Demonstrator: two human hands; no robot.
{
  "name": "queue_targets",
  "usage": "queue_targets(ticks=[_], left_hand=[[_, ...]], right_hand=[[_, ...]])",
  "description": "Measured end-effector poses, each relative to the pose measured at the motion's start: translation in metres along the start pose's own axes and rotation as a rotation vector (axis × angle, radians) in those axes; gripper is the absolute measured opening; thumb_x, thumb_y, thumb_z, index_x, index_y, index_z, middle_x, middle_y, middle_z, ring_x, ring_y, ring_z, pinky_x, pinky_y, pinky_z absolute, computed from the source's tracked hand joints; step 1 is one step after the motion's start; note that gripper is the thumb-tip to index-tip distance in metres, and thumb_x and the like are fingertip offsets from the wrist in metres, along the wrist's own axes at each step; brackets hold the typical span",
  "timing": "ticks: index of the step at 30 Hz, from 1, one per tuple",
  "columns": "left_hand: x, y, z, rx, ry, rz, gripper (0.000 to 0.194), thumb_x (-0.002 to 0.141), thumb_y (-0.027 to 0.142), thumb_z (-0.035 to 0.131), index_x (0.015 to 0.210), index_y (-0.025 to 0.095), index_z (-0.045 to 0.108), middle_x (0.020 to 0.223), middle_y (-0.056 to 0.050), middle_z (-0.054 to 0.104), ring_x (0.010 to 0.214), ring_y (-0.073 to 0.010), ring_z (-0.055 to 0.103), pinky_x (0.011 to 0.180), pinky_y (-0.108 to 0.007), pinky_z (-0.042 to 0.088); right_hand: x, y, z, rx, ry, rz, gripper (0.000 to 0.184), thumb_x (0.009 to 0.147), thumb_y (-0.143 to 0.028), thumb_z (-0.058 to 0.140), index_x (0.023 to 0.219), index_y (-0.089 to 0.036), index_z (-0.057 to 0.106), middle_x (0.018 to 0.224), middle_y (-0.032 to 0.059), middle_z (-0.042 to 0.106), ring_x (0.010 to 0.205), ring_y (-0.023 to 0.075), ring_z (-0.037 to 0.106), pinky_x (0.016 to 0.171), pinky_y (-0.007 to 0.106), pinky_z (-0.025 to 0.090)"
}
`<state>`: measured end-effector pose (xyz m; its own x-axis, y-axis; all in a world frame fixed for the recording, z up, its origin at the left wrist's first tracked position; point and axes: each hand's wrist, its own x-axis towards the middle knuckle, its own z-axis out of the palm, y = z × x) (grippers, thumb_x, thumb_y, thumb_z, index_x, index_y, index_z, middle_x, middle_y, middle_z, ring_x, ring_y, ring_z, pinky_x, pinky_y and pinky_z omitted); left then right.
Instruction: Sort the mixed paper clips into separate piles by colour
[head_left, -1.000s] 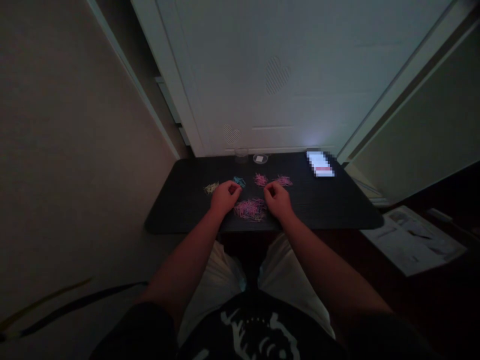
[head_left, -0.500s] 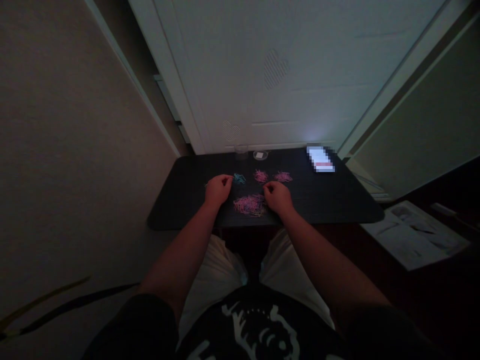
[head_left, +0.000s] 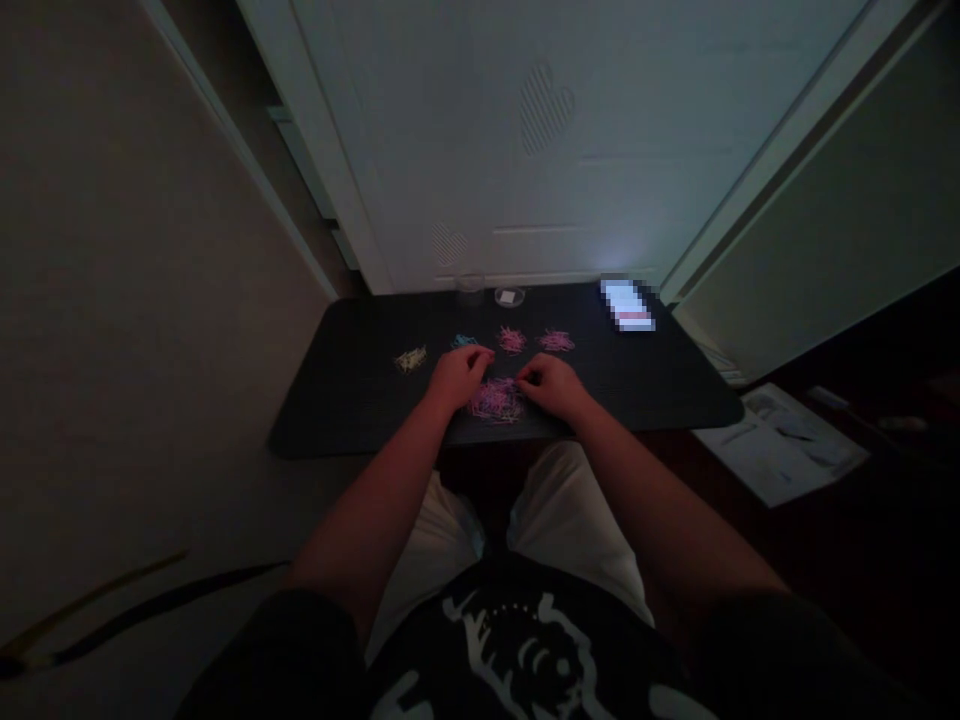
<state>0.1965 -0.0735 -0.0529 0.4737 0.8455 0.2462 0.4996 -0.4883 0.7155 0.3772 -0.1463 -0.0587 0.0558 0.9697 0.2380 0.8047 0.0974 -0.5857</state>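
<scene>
A mixed heap of thin, short coloured strands (head_left: 496,403), mostly pink and purple, lies near the table's front edge. My left hand (head_left: 457,380) is over the heap's left side, thumb and fingers pinched together. On the right side, my right hand (head_left: 553,386) has its fingertips closed at the heap's edge. Anything between either hand's fingertips is too small and dark to make out. Behind the hands are sorted piles: a pale yellow one (head_left: 411,359), a blue one (head_left: 463,341) partly covered by my left hand, a deep pink one (head_left: 512,340) and a lighter pink one (head_left: 556,341).
At the back of the dark table (head_left: 337,400) stand a clear container (head_left: 471,290) and a round clear lid (head_left: 510,297) with a white label. A lit phone (head_left: 628,305) lies at the back right. A white door rises behind. Printed sheets (head_left: 780,445) lie lower right.
My left hand has moved right, from beside the blue pile to the mixed heap, uncovering the yellow pile. My right hand stays by the heap. The whole view has shifted slightly.
</scene>
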Motion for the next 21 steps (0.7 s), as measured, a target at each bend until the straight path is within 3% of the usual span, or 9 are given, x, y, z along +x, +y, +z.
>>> queue_targets(ticks=[5, 10, 21], left_hand=[[-0.004, -0.002, 0.005, -0.047, -0.029, 0.029, 0.026, 0.088, 0.029, 0.046, 0.096, 0.02, 0.069, 0.097, -0.003, 0.072, 0.094, -0.0179, 0.064, 0.084, -0.03, 0.048], [-0.006, -0.003, 0.003, -0.114, -0.047, 0.043, 0.026, 0.087, 0.028, 0.046, 0.098, 0.019, 0.069, 0.098, -0.003, 0.071, 0.096, -0.0175, 0.064, 0.086, -0.03, 0.048], [-0.008, -0.006, 0.0, -0.227, -0.115, 0.09, 0.028, 0.071, 0.012, 0.052, 0.093, 0.015, 0.068, 0.086, -0.003, 0.071, 0.076, -0.015, 0.063, 0.071, -0.027, 0.05]], right_hand=[[0.001, 0.0, 0.003, 0.035, 0.036, 0.044, 0.007, 0.07, -0.022, 0.064, 0.065, -0.019, 0.067, 0.071, 0.0023, 0.061, 0.065, 0.0135, 0.052, 0.061, 0.027, 0.039], [0.005, -0.002, -0.002, 0.281, -0.031, 0.12, 0.011, 0.068, -0.028, 0.065, 0.067, -0.017, 0.066, 0.06, 0.0, 0.06, 0.054, 0.0114, 0.049, 0.053, 0.025, 0.037], [0.018, -0.017, 0.002, 0.507, -0.183, 0.039, 0.022, 0.07, -0.037, 0.063, 0.07, -0.015, 0.064, 0.056, -0.002, 0.055, 0.05, 0.0086, 0.044, 0.049, 0.022, 0.033]])
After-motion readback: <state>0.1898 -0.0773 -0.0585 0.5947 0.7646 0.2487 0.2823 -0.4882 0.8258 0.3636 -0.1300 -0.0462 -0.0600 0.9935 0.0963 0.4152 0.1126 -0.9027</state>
